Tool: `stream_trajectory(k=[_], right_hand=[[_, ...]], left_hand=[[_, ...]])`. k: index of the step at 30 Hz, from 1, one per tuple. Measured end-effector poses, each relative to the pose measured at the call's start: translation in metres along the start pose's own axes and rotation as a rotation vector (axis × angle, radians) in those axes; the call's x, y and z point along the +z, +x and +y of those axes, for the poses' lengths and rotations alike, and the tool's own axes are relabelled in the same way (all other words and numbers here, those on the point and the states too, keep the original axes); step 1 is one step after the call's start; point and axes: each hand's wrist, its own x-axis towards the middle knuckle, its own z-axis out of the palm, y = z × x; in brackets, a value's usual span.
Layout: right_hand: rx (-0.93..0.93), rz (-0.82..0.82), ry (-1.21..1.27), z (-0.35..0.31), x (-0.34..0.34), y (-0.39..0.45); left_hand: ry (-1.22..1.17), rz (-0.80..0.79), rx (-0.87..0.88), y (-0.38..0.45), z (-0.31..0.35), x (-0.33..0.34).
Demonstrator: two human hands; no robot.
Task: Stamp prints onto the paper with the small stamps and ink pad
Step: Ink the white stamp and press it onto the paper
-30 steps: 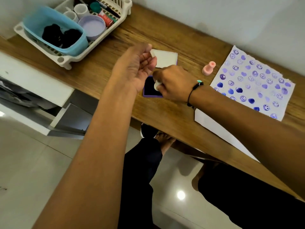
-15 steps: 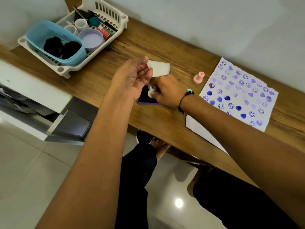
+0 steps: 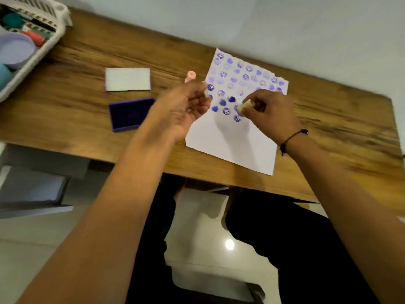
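**A:** What is on the far left of the brown wooden bench [image 3: 328, 119]?

**B:** A white plastic basket [image 3: 41, 43] with a pale purple round tub [image 3: 15, 50] inside it. Next comes a white flat lid [image 3: 128, 79], and just in front of it the open purple ink pad [image 3: 131, 114].

**A:** And after that?

**B:** A small pink stamp [image 3: 190, 76] stands up on the bench, close to the left edge of the white sheet of paper [image 3: 232, 139]. It is partly behind the left hand [image 3: 186, 108].

**A:** What is the left hand doing?

**B:** It is held up above the paper's left edge, fingers curled in. Something small and pale pokes out at the fingertips, but it is too blurry to say what.

**A:** And the right hand [image 3: 270, 116]?

**B:** Its fingers are pinched around a small white stamp [image 3: 245, 106]. The stamp is tilted, its end low over the paper by the front row of purple prints [image 3: 237, 118]. I cannot tell if it touches. The front part of the paper is blank.
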Motion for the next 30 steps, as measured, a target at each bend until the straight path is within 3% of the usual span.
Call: stream_trajectory(k=[5, 19, 30], right_hand=[[0.072, 0.067, -0.040, 0.041, -0.001, -0.007], [-0.104, 0.053, -0.180, 0.055, 0.018, 0.002], [-0.214, -0.129, -0.280, 0.055, 0.016, 0.003]], left_hand=[[0.030, -0.043, -0.076, 0.008, -0.021, 0.029], [0.088, -0.042, -0.091, 0.021, -0.038, 0.046], [0.046, -0.029, -0.097, 0.021, -0.035, 0.048]])
